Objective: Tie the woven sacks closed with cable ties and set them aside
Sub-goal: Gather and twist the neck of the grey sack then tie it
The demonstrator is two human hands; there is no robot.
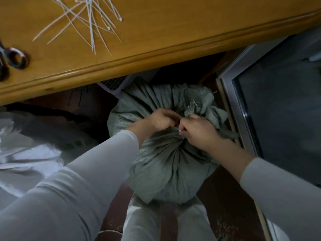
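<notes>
L hand [162, 119] & R hand [196, 131], fingers curled tight, both pinch gathered neck of grey-green sack [166, 167].

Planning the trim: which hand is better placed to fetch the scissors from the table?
Left, probably. The scissors lie at the table's left end, on the left hand's side. The right hand pinches what looks like the white cable tie at the sack's neck and would have to cross over.
</notes>
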